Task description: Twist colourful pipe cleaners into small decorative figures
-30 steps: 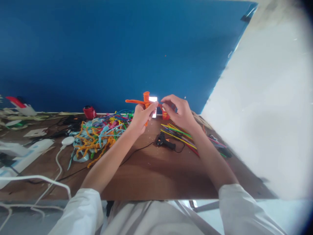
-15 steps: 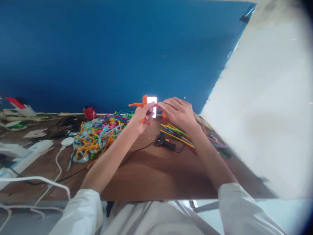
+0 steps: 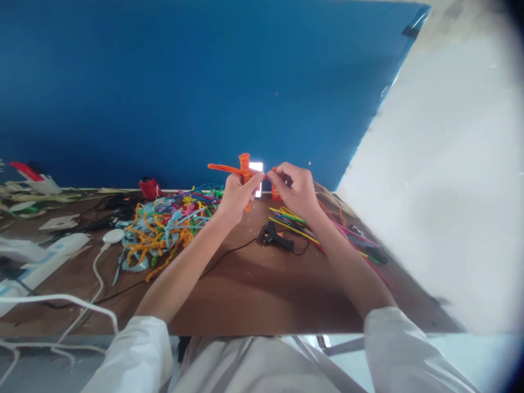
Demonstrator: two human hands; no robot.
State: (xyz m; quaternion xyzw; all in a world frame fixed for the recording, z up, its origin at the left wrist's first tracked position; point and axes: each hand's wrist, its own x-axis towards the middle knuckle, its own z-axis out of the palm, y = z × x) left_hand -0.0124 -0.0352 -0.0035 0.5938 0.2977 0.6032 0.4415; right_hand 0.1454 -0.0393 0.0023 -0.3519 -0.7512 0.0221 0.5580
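Note:
An orange pipe-cleaner figure (image 3: pixel 244 162) is raised above the back of the table, with a thick upright body and an arm sticking out to the left. My left hand (image 3: pixel 236 197) is closed around its lower part, and a bit of orange shows below the fingers. At the figure's right side, my right hand (image 3: pixel 298 188) pinches the end of a thin orange strand between thumb and fingers. Just behind the hands stands a brightly lit screen (image 3: pixel 257 170), partly covered. A red box (image 3: pixel 277 194) sits behind my right hand.
A black glue gun (image 3: pixel 276 237) lies mid-table, its cord running left. Loose coloured pipe cleaners (image 3: pixel 297 221) lie at right. A tangled heap of bent pipe cleaners (image 3: pixel 164 232) fills the left, near a white power strip (image 3: pixel 53 262). A red pouch (image 3: pixel 150 188) stands by the blue wall.
The orange figure has turned more upright and risen slightly in my left hand. My right hand's fingers have curled into a pinch on the strand, uncovering more of the red box.

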